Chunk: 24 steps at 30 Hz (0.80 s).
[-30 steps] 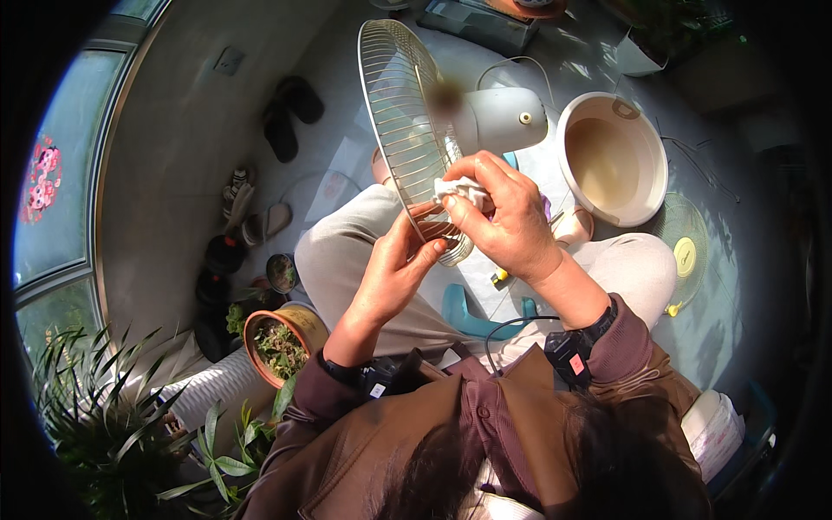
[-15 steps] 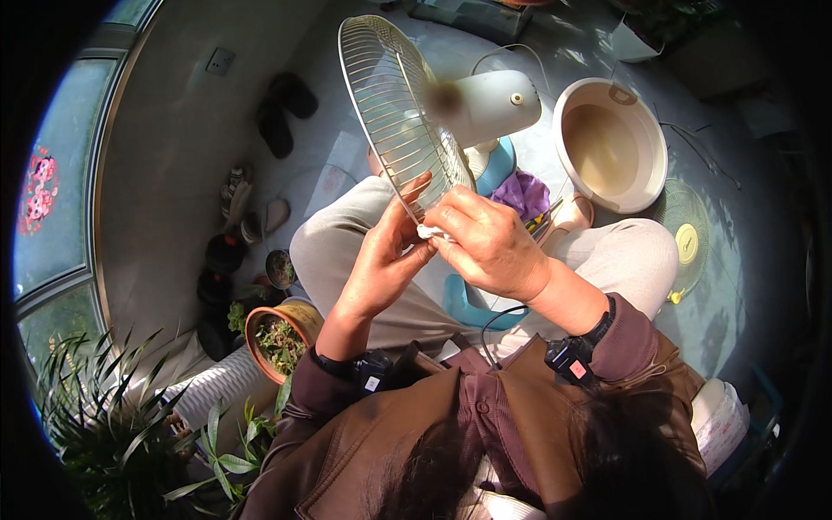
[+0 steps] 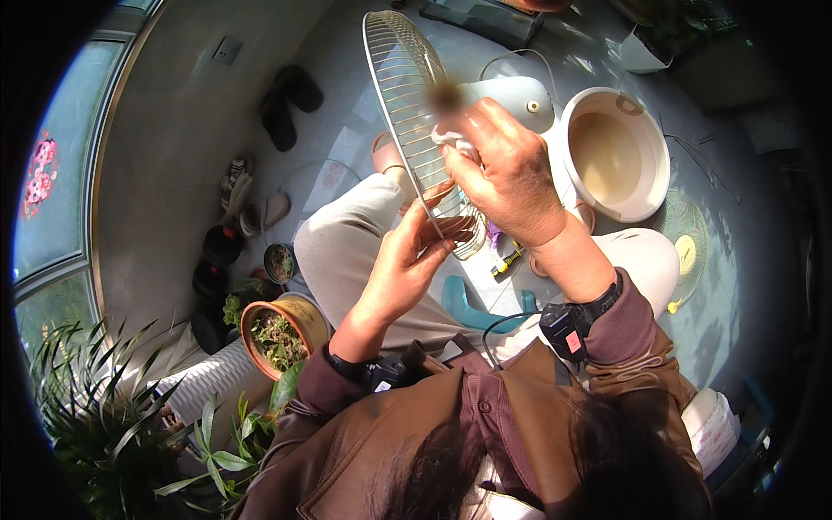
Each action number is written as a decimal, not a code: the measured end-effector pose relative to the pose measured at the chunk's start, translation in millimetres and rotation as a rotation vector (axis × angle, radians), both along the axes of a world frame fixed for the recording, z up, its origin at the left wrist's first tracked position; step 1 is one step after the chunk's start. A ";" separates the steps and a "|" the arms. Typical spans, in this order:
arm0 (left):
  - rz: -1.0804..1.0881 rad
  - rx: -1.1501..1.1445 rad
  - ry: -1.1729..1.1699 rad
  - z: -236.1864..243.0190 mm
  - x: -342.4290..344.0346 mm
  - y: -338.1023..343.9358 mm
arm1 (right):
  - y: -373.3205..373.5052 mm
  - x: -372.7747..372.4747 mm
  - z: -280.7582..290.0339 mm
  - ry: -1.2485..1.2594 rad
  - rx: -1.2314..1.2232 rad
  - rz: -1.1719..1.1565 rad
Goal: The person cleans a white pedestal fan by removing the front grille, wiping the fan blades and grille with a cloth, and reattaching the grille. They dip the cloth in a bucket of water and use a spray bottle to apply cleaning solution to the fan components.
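My left hand (image 3: 403,264) is closed on the lower rim of a fan's wire grille (image 3: 400,130), thumb on the near side and fingers among the wires. A white cloth (image 3: 454,140) is pinched in my right hand (image 3: 520,178), which is at the grille's rear side, just below the pale motor housing (image 3: 511,94). The fan head faces left and is tilted. Most of the fan's base is hidden behind my right hand and forearm.
A pale basin (image 3: 660,169) of cloudy water stands on the right. Beside it lies a round green fan grille (image 3: 706,251) with a yellow centre. A yellow-and-black tool (image 3: 507,262) lies between my legs. Potted plants (image 3: 279,338) stand at the left, dark slippers (image 3: 282,113) farther off.
My right hand has moved up and away with the white cloth, from the lower rim to the grille's rear. The fan head has shifted slightly right in view; my left hand stays at the lower rim.
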<state>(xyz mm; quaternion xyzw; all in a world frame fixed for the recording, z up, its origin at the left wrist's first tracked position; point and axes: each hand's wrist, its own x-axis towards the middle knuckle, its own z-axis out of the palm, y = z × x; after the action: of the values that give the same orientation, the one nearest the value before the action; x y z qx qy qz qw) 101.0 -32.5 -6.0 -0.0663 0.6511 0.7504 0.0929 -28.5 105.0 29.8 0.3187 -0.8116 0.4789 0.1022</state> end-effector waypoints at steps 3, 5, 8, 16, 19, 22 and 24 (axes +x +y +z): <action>0.032 -0.019 0.021 -0.2 -0.7 -1.0 | -3.4 -3.5 1.3 0.079 -0.042 -0.035; 0.044 -0.078 0.027 -1.3 0.1 -0.1 | -10.3 -2.9 1.2 0.157 -0.079 0.188; 0.055 -0.012 0.038 -3.7 -0.1 0.2 | -12.5 -3.6 0.2 0.058 -0.060 0.125; 0.044 -0.041 0.060 -2.2 -0.3 -1.0 | -11.7 -2.6 5.3 -0.054 -0.077 0.046; 0.017 -0.117 0.054 -0.4 0.6 -2.5 | -24.6 6.3 1.7 -0.052 -0.011 0.172; -0.012 -0.033 0.011 -0.2 -0.3 -5.9 | -26.0 3.0 -3.8 -0.088 -0.082 0.122; -0.027 -0.030 0.025 -0.4 -1.3 -8.0 | -19.6 -5.9 -5.1 -0.022 -0.077 0.119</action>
<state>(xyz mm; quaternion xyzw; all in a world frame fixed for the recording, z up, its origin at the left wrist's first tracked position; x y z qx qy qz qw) 99.7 -40.6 -6.4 -0.0494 0.6643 0.7399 0.0938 -34.5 85.4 24.7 0.3567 -0.7732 0.5186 0.0767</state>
